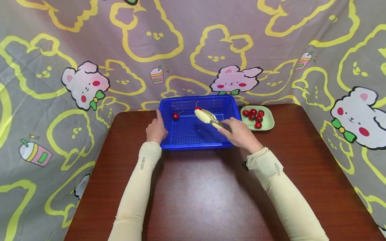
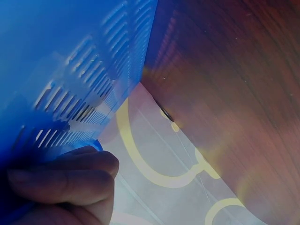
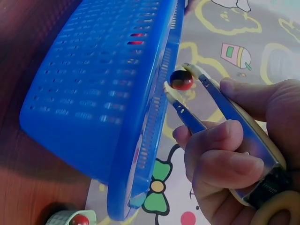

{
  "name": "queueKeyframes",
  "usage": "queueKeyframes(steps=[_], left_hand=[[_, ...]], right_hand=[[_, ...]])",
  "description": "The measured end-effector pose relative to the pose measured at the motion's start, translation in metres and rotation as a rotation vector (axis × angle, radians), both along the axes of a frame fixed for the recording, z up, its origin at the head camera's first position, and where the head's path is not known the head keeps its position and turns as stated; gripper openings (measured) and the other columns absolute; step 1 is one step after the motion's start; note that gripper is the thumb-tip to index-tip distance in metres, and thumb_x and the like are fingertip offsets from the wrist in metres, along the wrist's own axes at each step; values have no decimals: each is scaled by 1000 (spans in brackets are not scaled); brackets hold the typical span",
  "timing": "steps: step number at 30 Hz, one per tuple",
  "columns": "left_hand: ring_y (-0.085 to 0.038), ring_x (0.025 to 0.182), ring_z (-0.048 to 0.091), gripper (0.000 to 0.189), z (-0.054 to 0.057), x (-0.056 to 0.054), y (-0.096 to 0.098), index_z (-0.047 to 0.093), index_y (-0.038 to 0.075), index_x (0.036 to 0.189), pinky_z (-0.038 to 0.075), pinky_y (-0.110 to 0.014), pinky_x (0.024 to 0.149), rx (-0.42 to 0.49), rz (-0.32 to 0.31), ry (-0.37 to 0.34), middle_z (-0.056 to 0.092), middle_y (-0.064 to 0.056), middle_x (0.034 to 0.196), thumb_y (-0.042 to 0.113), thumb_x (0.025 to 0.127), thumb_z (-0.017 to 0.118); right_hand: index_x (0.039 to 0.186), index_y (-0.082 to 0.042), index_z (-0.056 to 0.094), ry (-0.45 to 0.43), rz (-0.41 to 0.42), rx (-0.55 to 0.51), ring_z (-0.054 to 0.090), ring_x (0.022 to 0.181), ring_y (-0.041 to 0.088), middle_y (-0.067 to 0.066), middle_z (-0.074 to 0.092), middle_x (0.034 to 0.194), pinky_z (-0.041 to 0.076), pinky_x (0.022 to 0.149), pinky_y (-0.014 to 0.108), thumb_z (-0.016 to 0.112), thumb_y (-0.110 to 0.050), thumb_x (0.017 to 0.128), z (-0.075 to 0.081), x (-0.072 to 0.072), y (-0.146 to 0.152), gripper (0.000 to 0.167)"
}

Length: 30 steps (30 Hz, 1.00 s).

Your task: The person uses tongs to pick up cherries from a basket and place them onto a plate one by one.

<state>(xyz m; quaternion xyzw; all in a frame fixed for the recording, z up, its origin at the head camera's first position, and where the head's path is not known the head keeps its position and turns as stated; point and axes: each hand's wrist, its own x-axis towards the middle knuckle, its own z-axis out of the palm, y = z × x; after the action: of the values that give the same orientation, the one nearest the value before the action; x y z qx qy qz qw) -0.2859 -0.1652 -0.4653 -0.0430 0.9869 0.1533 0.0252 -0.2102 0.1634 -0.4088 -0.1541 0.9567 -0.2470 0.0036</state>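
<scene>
My right hand (image 1: 239,134) grips a pair of tongs (image 1: 212,119) with cream tips over the blue basket (image 1: 196,146). Between the tong tips sits a dark red cherry (image 3: 182,80), raised above the basket; its stem shows in the head view. At the basket's left side, my left hand (image 1: 155,130) holds the rim, with curled fingers (image 2: 70,185) against the plastic in the left wrist view. Another cherry (image 1: 175,116) with a stem lies inside the basket, toward its left end.
Close to the basket's right side, a pale green dish (image 1: 269,126) holds several cherries (image 1: 253,117). Both stand at the back of a brown wooden table (image 1: 193,197). A patterned curtain (image 1: 187,40) hangs behind and on both sides.
</scene>
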Motion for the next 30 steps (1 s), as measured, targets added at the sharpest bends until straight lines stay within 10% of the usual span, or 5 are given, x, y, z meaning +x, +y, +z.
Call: queueKeyframes(steps=[30], left_hand=[[-50,103,66,103,-1,0,0,2,5,166,53,-62,94,8,0,-11,58,-31,137,14,91,71]], right_hand=[[128,2,67,17,-43,-47,63,106,37,21,70,116,48,94,56,66,-25,102,2,14,34,38]])
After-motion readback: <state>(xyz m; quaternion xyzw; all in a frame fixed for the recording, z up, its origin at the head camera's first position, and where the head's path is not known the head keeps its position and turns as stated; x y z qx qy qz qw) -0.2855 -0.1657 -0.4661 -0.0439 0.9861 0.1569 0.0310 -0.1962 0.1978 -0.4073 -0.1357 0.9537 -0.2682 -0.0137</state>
